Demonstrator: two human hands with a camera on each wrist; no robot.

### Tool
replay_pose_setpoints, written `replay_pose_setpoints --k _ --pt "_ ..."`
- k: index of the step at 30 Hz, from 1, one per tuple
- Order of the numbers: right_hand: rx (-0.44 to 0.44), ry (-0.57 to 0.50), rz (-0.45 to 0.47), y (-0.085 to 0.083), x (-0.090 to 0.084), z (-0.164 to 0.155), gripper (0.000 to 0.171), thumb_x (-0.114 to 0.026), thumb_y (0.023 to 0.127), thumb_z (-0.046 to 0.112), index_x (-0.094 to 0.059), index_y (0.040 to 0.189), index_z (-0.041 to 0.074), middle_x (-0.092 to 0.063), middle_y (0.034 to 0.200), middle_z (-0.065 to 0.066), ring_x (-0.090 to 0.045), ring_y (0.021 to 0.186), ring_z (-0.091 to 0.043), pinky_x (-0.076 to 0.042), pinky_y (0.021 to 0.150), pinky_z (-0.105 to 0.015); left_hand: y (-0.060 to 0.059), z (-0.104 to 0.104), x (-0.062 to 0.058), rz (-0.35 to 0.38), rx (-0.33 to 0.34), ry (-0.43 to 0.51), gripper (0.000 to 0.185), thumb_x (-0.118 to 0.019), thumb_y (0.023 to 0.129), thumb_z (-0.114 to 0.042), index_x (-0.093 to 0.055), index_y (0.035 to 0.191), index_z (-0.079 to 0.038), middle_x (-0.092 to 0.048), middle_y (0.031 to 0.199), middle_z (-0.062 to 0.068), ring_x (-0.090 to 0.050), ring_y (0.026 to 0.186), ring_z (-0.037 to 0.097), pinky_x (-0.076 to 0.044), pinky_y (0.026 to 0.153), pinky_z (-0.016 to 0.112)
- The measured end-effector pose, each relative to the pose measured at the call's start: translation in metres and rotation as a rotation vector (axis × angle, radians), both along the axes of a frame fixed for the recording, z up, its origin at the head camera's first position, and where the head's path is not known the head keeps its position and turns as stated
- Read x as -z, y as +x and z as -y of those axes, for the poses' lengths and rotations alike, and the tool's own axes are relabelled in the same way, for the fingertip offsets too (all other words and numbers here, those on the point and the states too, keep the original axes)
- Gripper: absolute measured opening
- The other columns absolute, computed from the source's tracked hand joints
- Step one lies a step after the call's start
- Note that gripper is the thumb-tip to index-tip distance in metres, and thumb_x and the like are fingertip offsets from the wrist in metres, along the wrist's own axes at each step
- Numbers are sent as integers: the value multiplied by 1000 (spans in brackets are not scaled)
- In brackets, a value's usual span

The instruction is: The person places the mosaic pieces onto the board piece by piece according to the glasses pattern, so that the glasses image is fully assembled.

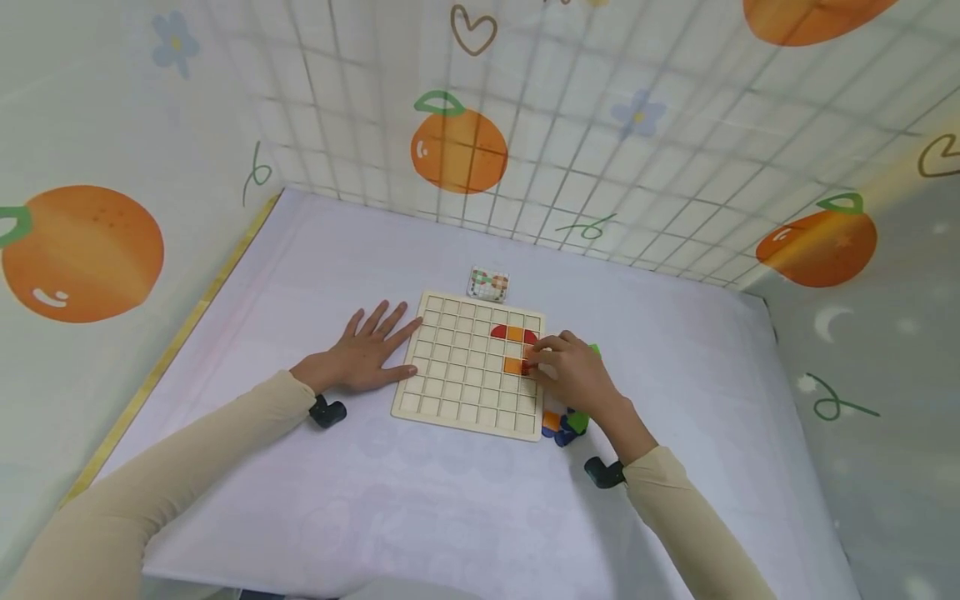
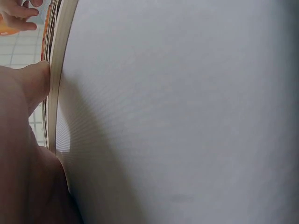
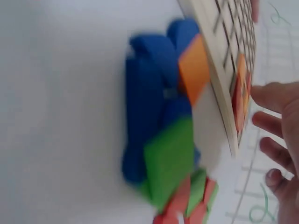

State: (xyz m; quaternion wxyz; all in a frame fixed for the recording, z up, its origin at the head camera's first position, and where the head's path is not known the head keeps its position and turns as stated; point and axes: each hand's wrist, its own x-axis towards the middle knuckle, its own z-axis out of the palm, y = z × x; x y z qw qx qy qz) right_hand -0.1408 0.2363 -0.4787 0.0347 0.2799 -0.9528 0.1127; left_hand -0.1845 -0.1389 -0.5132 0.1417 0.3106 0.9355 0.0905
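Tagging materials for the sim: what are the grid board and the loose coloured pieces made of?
Grid board: looks like pale unfinished wood, matte, with a light plywood-like edge. Loose coloured pieces: solid blue, green and orange blocks, matte; painted wood or foam, the blur leaves it open.

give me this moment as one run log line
left hand flat on cloth, touching grid board edge | right hand pinching red piece over board | loose pieces beside board
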Motion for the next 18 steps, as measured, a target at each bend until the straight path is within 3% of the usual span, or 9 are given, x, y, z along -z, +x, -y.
replay_pose_setpoints --k 9,18 --pt "172 25 180 17 -11 -42 25 -82 82 26 -77 102 12 -69 102 -2 -58 90 -19 -54 73 -35 -1 -1 -3 -2 5 8 85 -34 96 -69 -6 160 -21 6 164 13 12 147 37 4 112 63" --pt "223 40 203 31 -1 -67 26 -82 82 25 -77 104 12 -64 97 -2 -57 85 -19 -55 72 -36 -1 0 0 3 3 -8 87 -35 95 -70 -6 160 -20 8 163 14 13 147 37 8 111 63"
